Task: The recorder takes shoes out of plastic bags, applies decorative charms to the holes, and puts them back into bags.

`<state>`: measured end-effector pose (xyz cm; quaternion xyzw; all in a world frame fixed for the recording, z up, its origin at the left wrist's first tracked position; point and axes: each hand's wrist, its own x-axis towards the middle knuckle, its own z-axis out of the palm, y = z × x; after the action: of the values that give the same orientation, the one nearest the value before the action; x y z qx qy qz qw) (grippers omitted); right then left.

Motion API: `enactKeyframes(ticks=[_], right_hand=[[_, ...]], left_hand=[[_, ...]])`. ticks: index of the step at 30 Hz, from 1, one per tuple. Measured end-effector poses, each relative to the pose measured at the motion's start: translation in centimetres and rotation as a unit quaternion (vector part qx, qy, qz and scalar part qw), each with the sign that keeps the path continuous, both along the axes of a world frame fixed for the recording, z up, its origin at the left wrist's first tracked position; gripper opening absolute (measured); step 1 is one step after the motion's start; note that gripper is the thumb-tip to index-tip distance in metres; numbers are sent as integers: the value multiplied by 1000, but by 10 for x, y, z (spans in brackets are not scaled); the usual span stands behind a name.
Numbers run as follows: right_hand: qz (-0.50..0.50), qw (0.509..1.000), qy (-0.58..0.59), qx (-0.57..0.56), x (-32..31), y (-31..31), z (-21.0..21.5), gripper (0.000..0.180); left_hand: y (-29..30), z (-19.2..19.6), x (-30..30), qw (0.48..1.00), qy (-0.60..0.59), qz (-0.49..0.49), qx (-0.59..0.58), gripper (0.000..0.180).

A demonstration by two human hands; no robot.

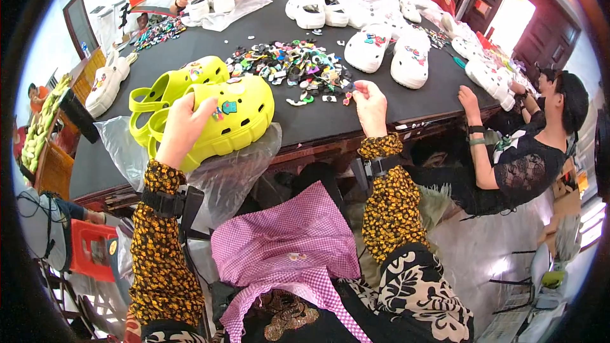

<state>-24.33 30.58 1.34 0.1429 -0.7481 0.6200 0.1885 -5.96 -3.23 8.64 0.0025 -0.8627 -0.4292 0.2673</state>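
My left hand is closed round the side of a lime-green clog, thumb on its upper. Coloured charms, one of them teal, sit in some of its holes. Behind it lies a second lime-green clog, partly covered by the first. Under the front clog a clear plastic bag hangs over the table edge. At the near edge of the charm heap, my right hand pinches a small dark piece that looks like a shoe charm. A reddish charm shows just below those fingertips.
White clogs with charms stand beyond my right hand; another white clog is at the left. Co-workers sit across the dark table. One person sits close on my right, with an arm at the edge. A red stool stands lower left.
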Motion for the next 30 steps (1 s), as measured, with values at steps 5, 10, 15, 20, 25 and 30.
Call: enactKeyframes(ticks=[5,10,15,20,25,30], right_hand=[[-58,997,12,59,0,1,-1,24],[-71,993,47,82,-5,3,-9,19],[-20,998,45,37,5,-2,-4,12],[-7,997,48,58,1,-1,-8,18],[-50,969,156,187,8,-3,-5,22],[-27,976,100,191,12,-5,0,22]], left_hand=[[2,4,3,1000,-6,-6,12,30],[2,4,1,1000,-11,-9,10,30],[2,2,3,1000,-1,-14,24,29],[3,4,2,1000,-14,-12,23,29],[2,5,3,999,-34,-5,10,31],[-1,3,3,1000,-24,-8,16,31]])
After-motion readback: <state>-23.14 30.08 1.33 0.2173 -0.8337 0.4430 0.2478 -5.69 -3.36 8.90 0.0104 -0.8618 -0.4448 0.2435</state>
